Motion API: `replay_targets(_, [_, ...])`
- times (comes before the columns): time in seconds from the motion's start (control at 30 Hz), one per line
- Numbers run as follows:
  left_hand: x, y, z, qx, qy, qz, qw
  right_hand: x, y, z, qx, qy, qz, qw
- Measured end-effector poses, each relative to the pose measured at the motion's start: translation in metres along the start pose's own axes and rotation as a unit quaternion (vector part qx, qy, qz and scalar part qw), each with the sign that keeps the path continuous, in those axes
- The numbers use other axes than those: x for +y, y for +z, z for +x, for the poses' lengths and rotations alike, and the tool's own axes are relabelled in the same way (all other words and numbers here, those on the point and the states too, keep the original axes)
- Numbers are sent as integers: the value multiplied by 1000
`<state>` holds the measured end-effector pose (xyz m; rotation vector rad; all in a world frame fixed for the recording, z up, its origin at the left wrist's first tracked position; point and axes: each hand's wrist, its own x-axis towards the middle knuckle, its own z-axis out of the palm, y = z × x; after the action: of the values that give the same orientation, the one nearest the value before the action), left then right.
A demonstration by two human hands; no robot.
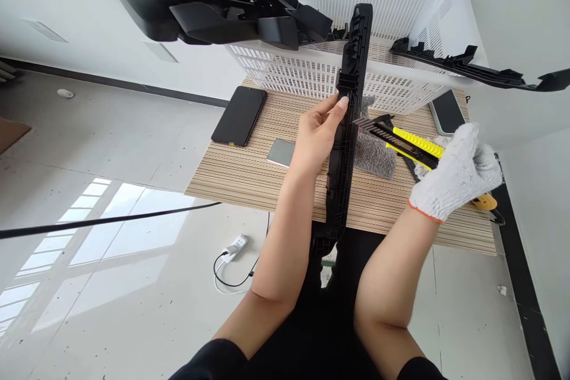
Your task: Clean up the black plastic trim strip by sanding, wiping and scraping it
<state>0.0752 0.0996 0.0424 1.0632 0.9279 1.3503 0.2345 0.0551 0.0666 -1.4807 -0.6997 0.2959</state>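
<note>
My bare left hand (321,124) grips a long black plastic trim piece (342,160) near its middle. The piece stands lengthwise in front of me, its far end over the rim of a white basket and its near end past the table edge. In a white knitted glove, my right hand (458,175) is closed on a yellow and black utility knife (412,145). The knife's blade is out, and its tip is close to the trim piece's right edge; I cannot tell whether they touch. A grey fuzzy cloth (376,154) lies on the table beneath the knife.
The white basket (285,74) stands at the table's back, with several black plastic parts (240,18) over its left side and another trim strip (472,65) across its right. A black tablet (239,116), a phone (447,111) and a small grey flat object (280,152) lie on the striped table (236,175).
</note>
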Motion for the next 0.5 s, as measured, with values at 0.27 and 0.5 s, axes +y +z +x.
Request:
replay_targets(0.27, [-3, -1, 3, 24, 1, 0, 1000, 0, 7, -3, 44, 17, 33, 998])
replay_targets(0.5, [-2, -1, 3, 29, 0, 5, 1000, 1, 5, -1, 21, 21, 25, 999])
